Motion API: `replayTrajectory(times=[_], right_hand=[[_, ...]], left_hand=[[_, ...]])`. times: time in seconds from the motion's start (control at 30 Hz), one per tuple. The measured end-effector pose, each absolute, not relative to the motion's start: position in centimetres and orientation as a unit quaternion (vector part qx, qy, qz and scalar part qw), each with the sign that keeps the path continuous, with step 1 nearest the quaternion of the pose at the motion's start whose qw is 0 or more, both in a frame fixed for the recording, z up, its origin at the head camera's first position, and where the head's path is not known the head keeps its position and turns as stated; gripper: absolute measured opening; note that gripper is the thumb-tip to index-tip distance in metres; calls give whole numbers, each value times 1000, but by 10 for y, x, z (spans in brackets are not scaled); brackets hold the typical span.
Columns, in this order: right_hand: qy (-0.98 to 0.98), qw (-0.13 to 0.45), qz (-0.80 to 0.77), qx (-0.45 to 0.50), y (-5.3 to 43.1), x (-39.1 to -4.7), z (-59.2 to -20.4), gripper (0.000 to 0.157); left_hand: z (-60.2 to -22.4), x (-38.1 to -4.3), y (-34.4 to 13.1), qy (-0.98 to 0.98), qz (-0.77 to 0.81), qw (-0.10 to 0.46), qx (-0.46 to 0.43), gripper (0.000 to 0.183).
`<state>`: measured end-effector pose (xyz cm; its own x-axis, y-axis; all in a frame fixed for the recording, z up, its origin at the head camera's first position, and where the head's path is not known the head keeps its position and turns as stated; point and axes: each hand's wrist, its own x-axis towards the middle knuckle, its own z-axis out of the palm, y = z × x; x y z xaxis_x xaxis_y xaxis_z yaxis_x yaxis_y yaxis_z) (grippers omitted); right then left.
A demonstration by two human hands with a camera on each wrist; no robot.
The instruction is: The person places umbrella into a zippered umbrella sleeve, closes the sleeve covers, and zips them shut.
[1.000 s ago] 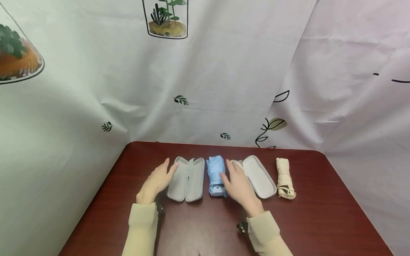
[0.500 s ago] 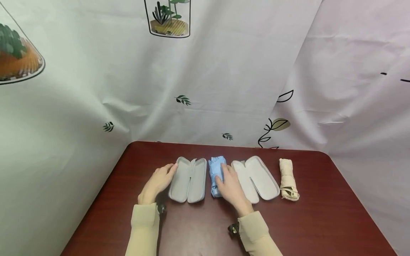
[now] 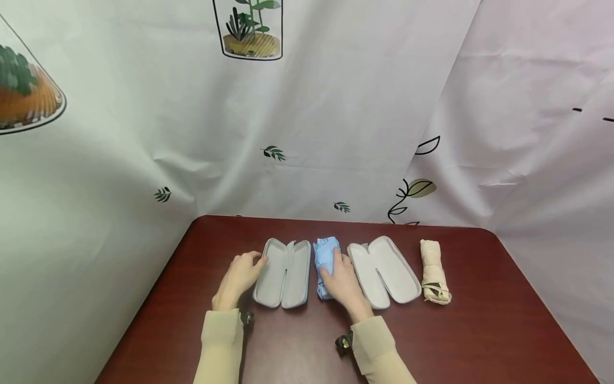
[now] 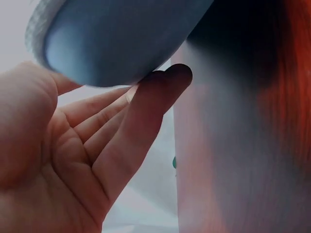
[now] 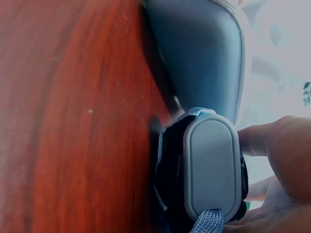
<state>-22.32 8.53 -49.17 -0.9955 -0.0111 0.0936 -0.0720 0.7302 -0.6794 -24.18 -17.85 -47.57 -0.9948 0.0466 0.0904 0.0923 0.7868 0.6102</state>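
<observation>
the curled left hand (image 3: 240, 276) seemingly pinches a grey case (image 3: 274, 277); the right hand (image 3: 345, 280) grips a blue umbrella (image 3: 324, 255).

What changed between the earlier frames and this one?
The right hand moved left from over the right case and took hold of the blue umbrella. The left hand curled in at the edge of the left case. Both cases stay open, and the beige umbrella lies where it was.

The table (image 3: 297, 346) supports a blue umbrella (image 3: 325, 255). Left of it: gray case (image 3: 296, 274). Right of it: white case (image 3: 395, 272), beige umbrella (image 3: 433, 269).
</observation>
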Motion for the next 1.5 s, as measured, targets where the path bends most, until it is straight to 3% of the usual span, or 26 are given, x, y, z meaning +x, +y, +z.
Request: replayTrajectory(times=[0.27,1.0,1.5], right_hand=[[-928,16,372,-2,89,-232,-495,79],[-934,-42,355,-22,88,-240,-493,100],[-919,-28,392,-33,89,-245,-493,106]], left_hand=[[-476,-239,-175,-950,-310,37,-22,21],[-489,-243,-179,-918,-395,-6,-43,33],[-474,-240,-179,-905,-421,10,-58,34]])
